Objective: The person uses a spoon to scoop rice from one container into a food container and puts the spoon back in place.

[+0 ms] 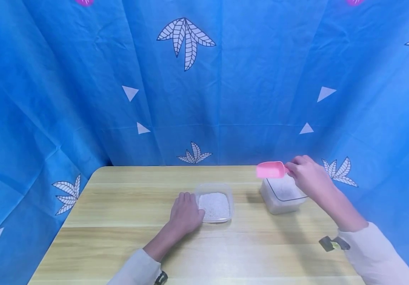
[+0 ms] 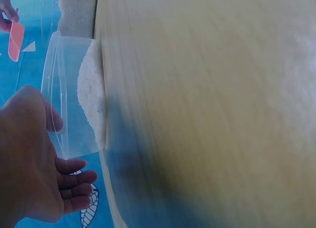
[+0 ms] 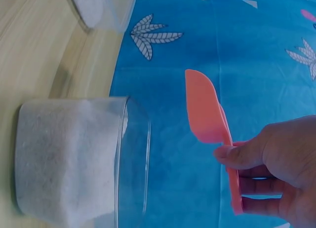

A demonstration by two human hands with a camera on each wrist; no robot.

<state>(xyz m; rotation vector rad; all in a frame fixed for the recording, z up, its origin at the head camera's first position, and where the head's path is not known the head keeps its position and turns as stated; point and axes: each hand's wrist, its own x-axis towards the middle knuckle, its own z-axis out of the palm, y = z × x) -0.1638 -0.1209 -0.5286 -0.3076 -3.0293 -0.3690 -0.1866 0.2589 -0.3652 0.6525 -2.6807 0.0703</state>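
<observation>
My right hand (image 1: 309, 174) grips the handle of a pink scoop (image 1: 271, 170), held in the air above the far-left rim of a deep clear tub (image 3: 69, 159). Only pink shows inside the scoop's bowl in the head view. White grainy stuff fills much of that tub. At the left side of a shallower clear container (image 1: 214, 220) rests my left hand (image 1: 186, 215). Its thumb (image 2: 54, 117) lies against the container's wall, and the other fingers stretch loosely beside the corner. A low white heap (image 2: 91, 95) of the same-looking grains lies in this container.
Both containers stand on a light wooden table (image 1: 118, 241), with a strip of bare wood between them. A blue curtain (image 1: 254, 79) with leaf prints hangs right behind the table's far edge and along both sides.
</observation>
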